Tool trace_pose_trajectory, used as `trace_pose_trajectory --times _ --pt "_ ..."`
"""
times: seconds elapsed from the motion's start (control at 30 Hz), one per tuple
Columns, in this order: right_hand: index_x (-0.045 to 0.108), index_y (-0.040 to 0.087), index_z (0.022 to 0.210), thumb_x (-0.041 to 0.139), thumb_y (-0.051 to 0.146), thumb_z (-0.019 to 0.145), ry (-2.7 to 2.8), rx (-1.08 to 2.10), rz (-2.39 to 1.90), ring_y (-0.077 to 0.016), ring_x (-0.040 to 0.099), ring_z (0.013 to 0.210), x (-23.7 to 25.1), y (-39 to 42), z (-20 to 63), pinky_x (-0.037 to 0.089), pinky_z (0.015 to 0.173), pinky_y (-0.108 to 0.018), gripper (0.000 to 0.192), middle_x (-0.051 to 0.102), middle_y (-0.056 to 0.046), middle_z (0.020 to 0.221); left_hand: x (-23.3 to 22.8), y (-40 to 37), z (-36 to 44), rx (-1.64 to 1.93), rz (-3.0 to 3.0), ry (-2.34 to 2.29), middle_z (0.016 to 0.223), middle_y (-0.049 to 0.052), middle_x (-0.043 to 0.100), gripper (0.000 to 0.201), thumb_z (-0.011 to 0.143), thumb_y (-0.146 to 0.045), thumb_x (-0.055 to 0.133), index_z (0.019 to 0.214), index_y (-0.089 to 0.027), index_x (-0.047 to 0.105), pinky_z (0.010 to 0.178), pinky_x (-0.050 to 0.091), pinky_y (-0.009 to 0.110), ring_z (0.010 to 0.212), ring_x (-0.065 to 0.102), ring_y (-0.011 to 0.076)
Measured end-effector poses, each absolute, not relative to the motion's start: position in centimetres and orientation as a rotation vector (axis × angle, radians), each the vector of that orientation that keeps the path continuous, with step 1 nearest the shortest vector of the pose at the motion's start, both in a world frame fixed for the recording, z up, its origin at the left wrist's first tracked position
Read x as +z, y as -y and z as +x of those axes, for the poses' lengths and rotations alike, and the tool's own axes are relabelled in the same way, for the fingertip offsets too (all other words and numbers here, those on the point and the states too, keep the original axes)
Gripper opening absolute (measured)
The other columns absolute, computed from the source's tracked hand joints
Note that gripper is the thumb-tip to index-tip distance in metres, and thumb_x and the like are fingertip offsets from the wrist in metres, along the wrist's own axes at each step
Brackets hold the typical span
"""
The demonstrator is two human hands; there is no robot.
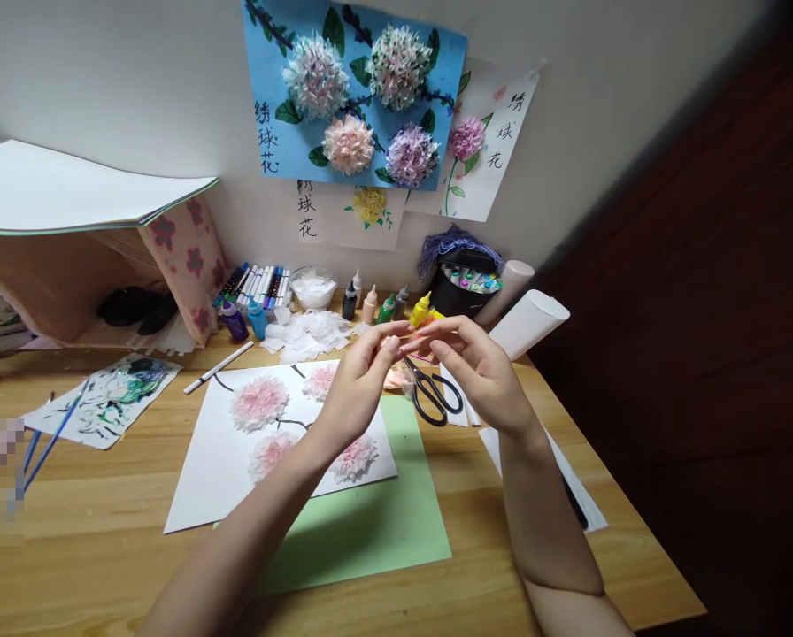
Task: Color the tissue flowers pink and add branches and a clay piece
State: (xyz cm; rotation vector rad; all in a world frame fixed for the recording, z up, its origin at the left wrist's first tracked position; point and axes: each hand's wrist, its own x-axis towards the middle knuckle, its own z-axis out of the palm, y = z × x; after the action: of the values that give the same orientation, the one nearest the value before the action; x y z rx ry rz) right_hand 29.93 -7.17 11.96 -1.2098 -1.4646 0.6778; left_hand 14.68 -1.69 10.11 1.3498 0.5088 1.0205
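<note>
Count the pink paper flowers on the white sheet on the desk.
4: upper left, top centre, lower left, lower right partly behind the left wrist. The hand may hide others.

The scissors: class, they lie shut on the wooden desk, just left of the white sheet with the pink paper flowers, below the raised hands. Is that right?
Not quite. The head view shows the scissors lying shut on the wooden desk just right of the white sheet with the pink paper flowers, not left, below the raised left hand and right hand.
</note>
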Motion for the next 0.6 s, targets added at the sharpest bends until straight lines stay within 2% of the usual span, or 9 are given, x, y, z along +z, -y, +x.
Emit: trace_pose_trajectory --times 0.17,0.3,0.4,0.47,0.6 --pt "0.057 0.023 0.103 0.053 0.032 0.090 1.500 0.718 -1.180 -0.0180 0.064 0.099 12.14 7.33 29.54 0.051 0.088 -0.033 0.017 0.064 -0.006 0.107 9.88 2.07 14.81 1.049 1.569 -0.626 0.111 0.006 0.064 0.029 0.089 -0.031 0.051 0.114 -0.021 0.060 0.090 0.044 0.032 0.096 0.059 0.0185" --pt "0.057 0.022 0.105 0.053 0.031 0.089 1.540 0.698 -1.196 -0.0182 0.063 0.100 12.39 7.60 29.30 0.050 0.089 -0.034 0.018 0.063 -0.006 0.108 9.73 2.12 14.83 1.055 1.567 -0.564 0.119 0.006 0.061 0.027 0.091 -0.029 0.045 0.114 -0.022 0.059 0.097 0.042 0.033 0.109 0.056 0.0202" --pt "0.058 0.022 0.104 0.053 0.032 0.090 1.478 0.677 -1.218 -0.0179 0.064 0.097 12.39 7.63 29.48 0.051 0.086 -0.032 0.019 0.065 -0.006 0.103 9.82 1.91 14.85 1.030 1.452 -0.538 0.123 0.008 0.059 0.027 0.092 -0.029 0.044 0.114 -0.019 0.057 0.098 0.044 0.035 0.109 0.058 0.0197" --pt "0.060 0.022 0.102 0.052 0.033 0.089 1.435 0.658 -1.232 -0.0171 0.065 0.091 12.32 7.53 29.65 0.052 0.080 -0.030 0.018 0.066 -0.005 0.098 9.99 1.74 14.87 1.020 1.347 -0.527 0.122 0.009 0.060 0.027 0.092 -0.030 0.046 0.114 -0.018 0.057 0.098 0.045 0.035 0.107 0.060 0.0191" --pt "0.066 0.021 0.095 0.057 0.034 0.086 1.422 0.720 -1.250 -0.0135 0.063 0.067 12.05 7.10 29.55 0.052 0.065 -0.028 0.018 0.068 -0.003 0.084 10.34 1.60 14.87 0.974 1.191 -0.487 0.117 0.008 0.063 0.028 0.090 -0.033 0.050 0.113 -0.019 0.059 0.098 0.045 0.035 0.105 0.061 0.0187"
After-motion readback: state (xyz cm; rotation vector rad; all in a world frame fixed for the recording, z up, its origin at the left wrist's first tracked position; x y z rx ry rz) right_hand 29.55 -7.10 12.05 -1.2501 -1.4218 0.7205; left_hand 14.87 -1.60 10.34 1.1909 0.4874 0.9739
